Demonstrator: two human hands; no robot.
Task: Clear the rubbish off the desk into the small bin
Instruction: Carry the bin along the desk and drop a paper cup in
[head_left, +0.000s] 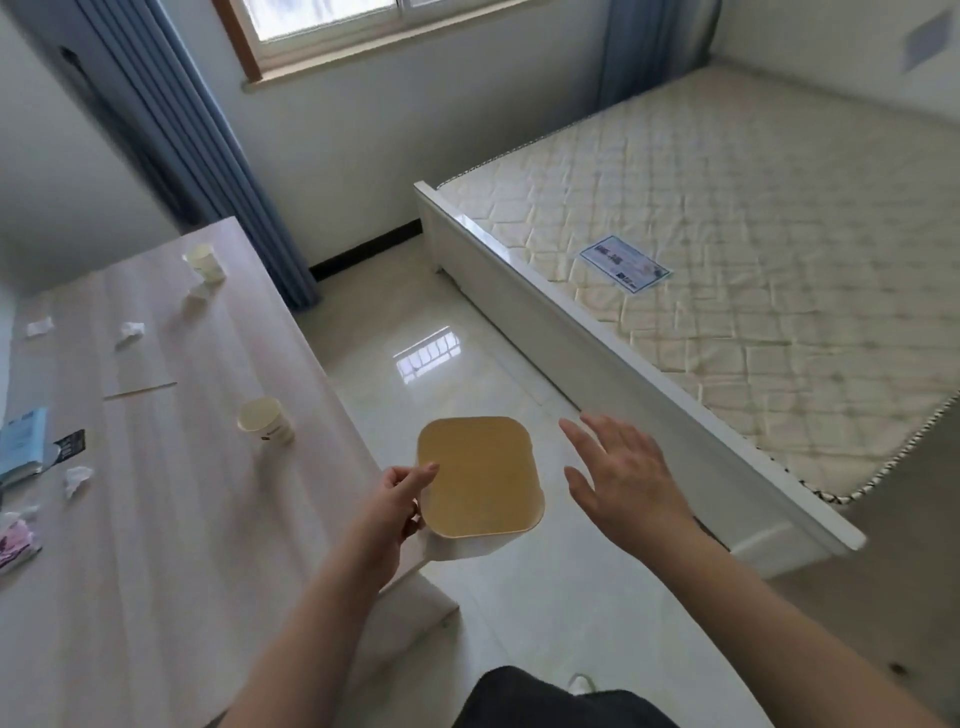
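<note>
Bin (480, 478) beside the counter (171, 519) — I see my left hand (397, 506) clamped on its rim, right hand (626, 480) spread open just right of it.

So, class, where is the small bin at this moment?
In the head view, the small bin is low centre, held off the desk's right edge by the left hand, above the tiled floor; the right hand hovers open beside it.

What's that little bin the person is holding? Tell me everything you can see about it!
The small bin is a squarish tub with rounded corners, white outside and yellowish-tan inside, and looks like plastic. It is open at the top and looks empty. It is held upright in the air just off the desk's right edge, above the shiny floor. The left hand pinches its near-left rim, thumb on top. The right hand hovers open beside it, not touching.
</note>
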